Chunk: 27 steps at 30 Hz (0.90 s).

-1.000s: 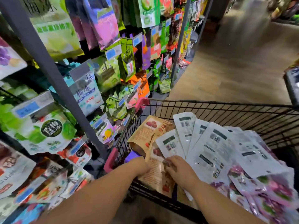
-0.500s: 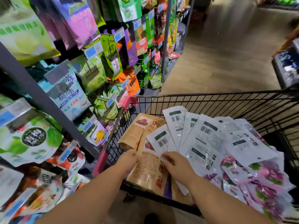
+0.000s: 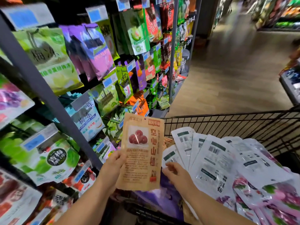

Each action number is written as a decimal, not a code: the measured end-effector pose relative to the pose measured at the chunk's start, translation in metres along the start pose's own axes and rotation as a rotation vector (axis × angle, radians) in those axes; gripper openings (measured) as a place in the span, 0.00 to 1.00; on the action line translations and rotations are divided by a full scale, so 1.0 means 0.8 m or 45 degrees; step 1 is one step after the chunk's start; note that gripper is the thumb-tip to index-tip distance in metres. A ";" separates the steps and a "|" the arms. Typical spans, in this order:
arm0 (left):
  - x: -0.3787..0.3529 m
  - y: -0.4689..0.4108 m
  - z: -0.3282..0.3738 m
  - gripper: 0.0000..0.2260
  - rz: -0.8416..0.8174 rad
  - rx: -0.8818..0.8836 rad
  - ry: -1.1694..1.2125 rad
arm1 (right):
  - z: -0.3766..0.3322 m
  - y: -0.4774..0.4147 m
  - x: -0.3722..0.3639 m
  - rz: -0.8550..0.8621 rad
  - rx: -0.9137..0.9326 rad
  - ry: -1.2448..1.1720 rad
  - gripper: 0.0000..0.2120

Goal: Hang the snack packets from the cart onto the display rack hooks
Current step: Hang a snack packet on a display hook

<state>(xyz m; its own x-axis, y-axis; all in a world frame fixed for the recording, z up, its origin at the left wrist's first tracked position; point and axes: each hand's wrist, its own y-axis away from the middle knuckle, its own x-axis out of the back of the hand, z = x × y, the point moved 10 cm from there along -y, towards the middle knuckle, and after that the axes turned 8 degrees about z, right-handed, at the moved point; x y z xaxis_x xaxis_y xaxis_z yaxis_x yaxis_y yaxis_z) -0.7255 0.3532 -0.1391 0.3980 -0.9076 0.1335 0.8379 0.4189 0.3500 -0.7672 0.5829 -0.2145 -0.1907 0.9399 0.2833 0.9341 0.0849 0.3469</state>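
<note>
Fingers [image 3: 119, 155] of left hand [image 3: 112, 168] round upright brown packet [image 3: 141, 153], right hand [image 3: 177, 175] beside

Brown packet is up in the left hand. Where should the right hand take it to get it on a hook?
Probably pinch the brown packet at its top right corner, coming from the right. It stands upright with its hang hole at the top edge, and the left hand grips its lower left edge, so that corner is free.
</note>
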 end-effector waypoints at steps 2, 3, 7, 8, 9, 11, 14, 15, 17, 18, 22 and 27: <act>-0.006 0.002 0.009 0.11 -0.018 -0.020 0.085 | -0.015 0.007 -0.019 -0.161 -0.115 -0.341 0.22; -0.009 0.002 0.012 0.11 -0.018 -0.020 0.118 | -0.026 0.011 -0.026 -0.242 -0.127 -0.489 0.24; -0.025 -0.004 0.007 0.09 -0.007 0.030 0.229 | -0.069 0.027 -0.033 -0.426 -0.089 -0.787 0.20; -0.034 -0.002 0.008 0.09 -0.017 0.038 0.248 | -0.071 0.028 -0.030 -0.419 -0.099 -0.797 0.20; -0.042 0.000 0.009 0.09 -0.024 0.038 0.266 | -0.072 0.028 -0.027 -0.408 -0.109 -0.792 0.21; -0.057 0.003 0.007 0.08 -0.035 0.045 0.294 | -0.070 0.029 -0.018 -0.390 -0.123 -0.760 0.23; -0.078 0.003 0.003 0.08 -0.071 0.055 0.275 | -0.058 0.025 -0.002 -0.342 -0.131 -0.680 0.24; -0.085 0.003 0.000 0.08 -0.093 0.061 0.273 | -0.052 0.024 0.004 -0.317 -0.139 -0.667 0.24; -0.101 0.002 -0.006 0.08 -0.145 0.067 0.268 | -0.040 0.022 0.015 -0.258 -0.154 -0.671 0.25; -0.109 -0.001 -0.012 0.08 -0.171 0.082 0.281 | -0.034 0.021 0.021 -0.221 -0.160 -0.676 0.25; -0.124 -0.010 -0.043 0.08 -0.190 0.190 0.173 | -0.002 0.016 0.050 -0.067 -0.199 -0.697 0.26; -0.090 -0.048 -0.103 0.03 0.078 0.419 0.062 | 0.026 0.011 0.082 0.042 -0.228 -0.850 0.25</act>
<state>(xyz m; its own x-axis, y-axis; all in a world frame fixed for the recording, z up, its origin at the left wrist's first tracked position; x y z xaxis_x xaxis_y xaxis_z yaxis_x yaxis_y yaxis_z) -0.7552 0.4047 -0.2385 0.4680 -0.8753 0.1215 0.6494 0.4339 0.6245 -0.7649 0.6522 -0.2116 0.1176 0.9484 -0.2944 0.8608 0.0504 0.5064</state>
